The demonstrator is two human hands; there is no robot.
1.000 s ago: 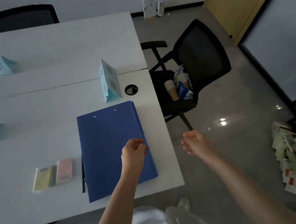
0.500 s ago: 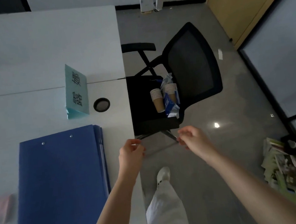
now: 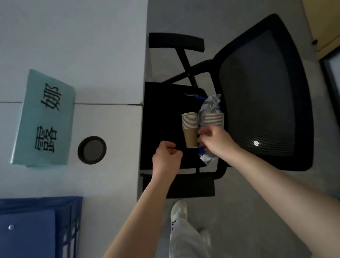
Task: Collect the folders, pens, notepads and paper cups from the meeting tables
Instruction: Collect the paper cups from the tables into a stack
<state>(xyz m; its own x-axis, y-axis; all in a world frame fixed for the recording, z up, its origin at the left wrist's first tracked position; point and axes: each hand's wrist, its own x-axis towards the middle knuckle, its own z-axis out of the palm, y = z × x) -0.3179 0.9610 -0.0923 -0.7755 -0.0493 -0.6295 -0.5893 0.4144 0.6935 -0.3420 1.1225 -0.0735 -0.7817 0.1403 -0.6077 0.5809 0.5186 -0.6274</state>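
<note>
Two stacks of paper cups (image 3: pixel 190 129) are seen standing on the black chair (image 3: pixel 266 97) seat, one inside a plastic sleeve (image 3: pixel 210 107). The right hand (image 3: pixel 214 139) is curled at the sleeve's lower part, though a firm grip cannot be confirmed; the left hand (image 3: pixel 166 156) is fisted beside, apparently holding nothing. The loose stack could be toppled if the sleeve is tugged sideways.

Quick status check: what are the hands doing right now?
Left hand curled, empty. Right hand at paper cups on chair, grip unclear. Nothing in the way.

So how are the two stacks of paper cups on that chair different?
The bare stack stands unwrapped, its brown bottom cup in plain view, while the wrapped stack sits inside a torn blue and silver plastic sleeve. The right hand covers the wrapped stack's lower part; the bare stack is unobstructed. Both stand side by side on the black chair, showing white ribbed rims.
</note>
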